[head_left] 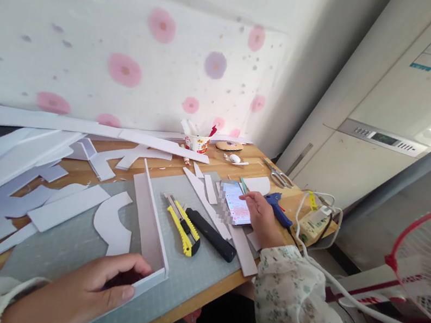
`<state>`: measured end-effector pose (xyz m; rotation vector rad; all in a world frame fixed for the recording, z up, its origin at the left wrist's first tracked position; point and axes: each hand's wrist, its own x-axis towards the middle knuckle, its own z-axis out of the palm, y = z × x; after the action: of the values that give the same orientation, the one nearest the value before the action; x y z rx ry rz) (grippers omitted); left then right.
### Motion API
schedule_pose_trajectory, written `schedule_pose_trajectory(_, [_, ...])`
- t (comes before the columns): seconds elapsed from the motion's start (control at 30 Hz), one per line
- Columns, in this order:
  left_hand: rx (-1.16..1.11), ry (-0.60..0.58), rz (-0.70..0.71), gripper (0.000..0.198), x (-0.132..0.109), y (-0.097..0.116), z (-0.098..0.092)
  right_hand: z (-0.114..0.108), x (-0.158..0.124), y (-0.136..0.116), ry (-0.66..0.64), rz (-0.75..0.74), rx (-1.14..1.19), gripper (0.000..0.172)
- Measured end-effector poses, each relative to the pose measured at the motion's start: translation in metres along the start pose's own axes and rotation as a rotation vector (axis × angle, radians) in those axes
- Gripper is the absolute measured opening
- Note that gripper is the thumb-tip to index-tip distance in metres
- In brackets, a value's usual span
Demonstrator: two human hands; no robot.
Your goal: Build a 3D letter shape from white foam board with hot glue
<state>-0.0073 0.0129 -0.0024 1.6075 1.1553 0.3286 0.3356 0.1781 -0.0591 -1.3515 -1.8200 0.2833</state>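
Note:
My left hand (89, 289) is closed round the near end of a long white foam-board frame piece (149, 222) that lies on the grey cutting mat (78, 240). My right hand (262, 216) rests on a phone (236, 203) lying on the mat's far right, fingers curled against its lit screen. Between my hands lie a yellow utility knife (183, 227) and a black-handled knife (210, 234). A curved white cut-out (112, 221) sits just left of the frame piece.
White foam-board strips and offcuts (8, 187) pile up at the left. A blue glue gun (277, 208), scissors (279, 176), a power strip (315, 222) and a paper cup (197, 142) stand along the wooden table's far right. A red fan (430, 258) stands beside it.

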Motion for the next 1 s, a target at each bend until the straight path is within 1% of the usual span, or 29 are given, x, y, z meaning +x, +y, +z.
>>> schedule_pose_trajectory(0.1, [0.015, 0.014, -0.014, 0.039, -0.001, -0.001, -0.0001, -0.0017, -0.003, -0.0013, -0.001, 0.009, -0.003, 0.026])
schedule_pose_trajectory(0.43, [0.002, -0.007, -0.057, 0.04, 0.0, 0.0031, 0.0002, -0.0063, -0.0068, -0.003, 0.009, -0.002, -0.004, 0.029])
schedule_pose_trajectory(0.53, [-0.022, -0.028, -0.043, 0.039, 0.0001, 0.0038, 0.0002, -0.008, -0.0066, -0.0034, 0.022, 0.006, -0.016, 0.032])
schedule_pose_trajectory(0.63, [-0.034, -0.037, -0.035, 0.04, 0.0002, 0.0019, -0.0002, -0.0094, -0.0056, -0.0056, 0.008, 0.013, -0.028, 0.032])
schedule_pose_trajectory(0.73, [-0.025, -0.022, -0.062, 0.042, -0.0003, -0.0016, 0.0, -0.0102, -0.0053, -0.0075, -0.008, 0.019, -0.04, 0.032])
schedule_pose_trajectory(0.8, [-0.034, -0.02, -0.072, 0.042, -0.0009, -0.0028, 0.0011, -0.0101, -0.0058, -0.0068, 0.006, 0.026, -0.039, 0.032])
schedule_pose_trajectory(0.9, [-0.093, 0.004, -0.06, 0.043, -0.0014, -0.0015, 0.0034, -0.0092, -0.0069, -0.0034, 0.035, 0.029, -0.022, 0.033])
schedule_pose_trajectory(1.0, [-0.122, 0.037, -0.051, 0.045, -0.0009, 0.0013, 0.0046, -0.0087, -0.0076, -0.0012, 0.036, 0.027, -0.004, 0.033])
